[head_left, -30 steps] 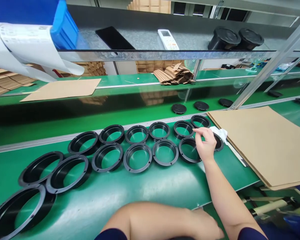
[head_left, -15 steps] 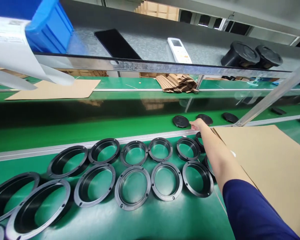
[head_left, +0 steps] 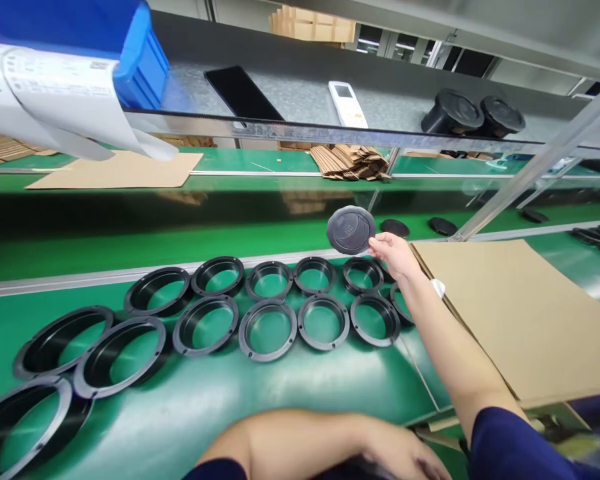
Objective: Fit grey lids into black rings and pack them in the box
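My right hand point(head_left: 395, 255) is stretched out over the green bench and holds a round black cap point(head_left: 351, 230) by its edge, lifted and tilted above the far row of parts. Several black rings point(head_left: 270, 328) lie in two rows on the green bench top point(head_left: 300, 393) below it. Two more black caps point(head_left: 394, 227) lie on the conveyor belt just beyond. My left hand point(head_left: 405, 453) rests at the bench's near edge at the bottom of the view, fingers loosely curled; what lies under it is hidden.
A brown cardboard sheet point(head_left: 520, 313) lies to the right of the rings. On the shelf above stand a blue bin point(head_left: 140, 57), a dark phone point(head_left: 243, 93), a white remote point(head_left: 347, 103) and two black round parts point(head_left: 473, 115). A slanted metal post point(head_left: 535, 167) rises at right.
My right hand left the rings, reached out to the belt, and has now lifted one black cap off it and drawn it back over the rings. My left forearm is back in view.
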Demonstrator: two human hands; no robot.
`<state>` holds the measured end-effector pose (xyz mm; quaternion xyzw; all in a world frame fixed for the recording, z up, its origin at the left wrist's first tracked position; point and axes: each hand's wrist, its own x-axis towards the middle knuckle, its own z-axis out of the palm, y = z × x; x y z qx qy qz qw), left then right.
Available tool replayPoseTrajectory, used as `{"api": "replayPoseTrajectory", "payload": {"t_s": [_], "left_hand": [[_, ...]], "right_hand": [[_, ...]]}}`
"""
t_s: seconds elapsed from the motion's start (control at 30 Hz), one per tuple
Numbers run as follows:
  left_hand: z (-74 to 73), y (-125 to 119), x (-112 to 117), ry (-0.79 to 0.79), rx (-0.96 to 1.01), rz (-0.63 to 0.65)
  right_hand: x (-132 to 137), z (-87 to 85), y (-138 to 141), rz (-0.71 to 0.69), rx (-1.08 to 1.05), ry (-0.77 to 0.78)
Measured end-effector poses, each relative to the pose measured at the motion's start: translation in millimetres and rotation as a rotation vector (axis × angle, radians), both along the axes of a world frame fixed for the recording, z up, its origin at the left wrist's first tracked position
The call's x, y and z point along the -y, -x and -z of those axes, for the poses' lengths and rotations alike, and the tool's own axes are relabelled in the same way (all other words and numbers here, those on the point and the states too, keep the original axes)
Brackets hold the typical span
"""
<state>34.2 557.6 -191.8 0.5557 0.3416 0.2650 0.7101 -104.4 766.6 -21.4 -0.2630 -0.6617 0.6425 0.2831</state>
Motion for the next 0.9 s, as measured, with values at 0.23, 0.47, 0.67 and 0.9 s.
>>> {"api": "replayPoseTrajectory", "payload": {"t_s": [0.23, 0.47, 0.67, 0.9], "left_hand": [[-45.9, 6.5, 36.1, 0.388, 0.218, -0.336], [-119.6, 68.2, 83.9, 0.059, 0.433, -1.321], [-142.6, 81.0, 123.4, -0.169, 0.847, -1.463], [-132.8, 80.3, 149.9, -0.234, 0.838, -1.43]], "right_hand": [[105.6, 15.6, -125.0, 0.035, -0.222, 0.072], [156.6, 28.9, -172.1, 0.086, -0.311, 0.262], [223.3, 56.8, -161.0, -0.15, -0.208, 0.446], [251.7, 77.1, -156.3, -0.244, -0.13, 0.213]]}}
